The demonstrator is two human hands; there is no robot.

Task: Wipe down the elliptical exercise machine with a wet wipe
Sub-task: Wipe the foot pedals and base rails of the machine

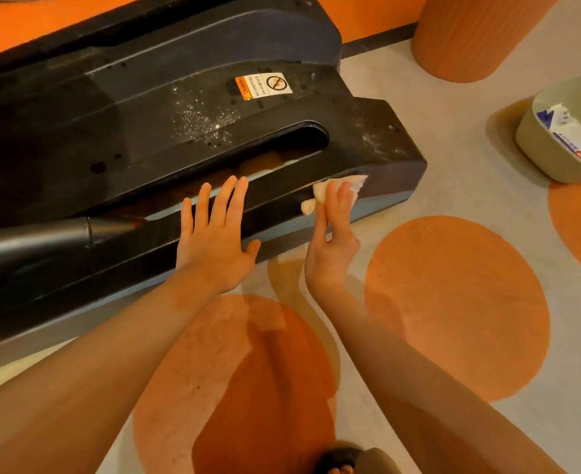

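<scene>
1. Reaching in from the bottom of the frame, two bare forearms stretch over a pale floor [436,159] patterned with large orange circles, towards the machine in the middle and upper left.

2. At centre frame the left hand [215,234] lies flat, fingers straight and spread, palm down on the near edge of the black moulded plastic base of the elliptical machine [166,107]. It holds nothing; I judge it is bracing.

3. Just right of centre, the right hand [332,241] pinches a crumpled white wet wipe [330,189] in its fingertips. The wipe sticks out beyond the fingers and touches the rim of the base near its right-hand corner, just below the long dark slot [282,145].

4. The step in hand looks like wiping the near rim and side face of the base. Wiping is clearly under way but not finished.

5. Further up, on the top face near the orange-and-white warning sticker [263,87], pale specks of dust [200,121] remain. The next move probably calls for lifting the wipe over the slot and sweeping that dusty patch with firm, flat pressure.

6. Towards the left edge, a grey metal tube [43,234] runs into the base.

7. At the far right stands a pale green bin [535,145] with wrappers inside, well apart from the wipe.
</scene>
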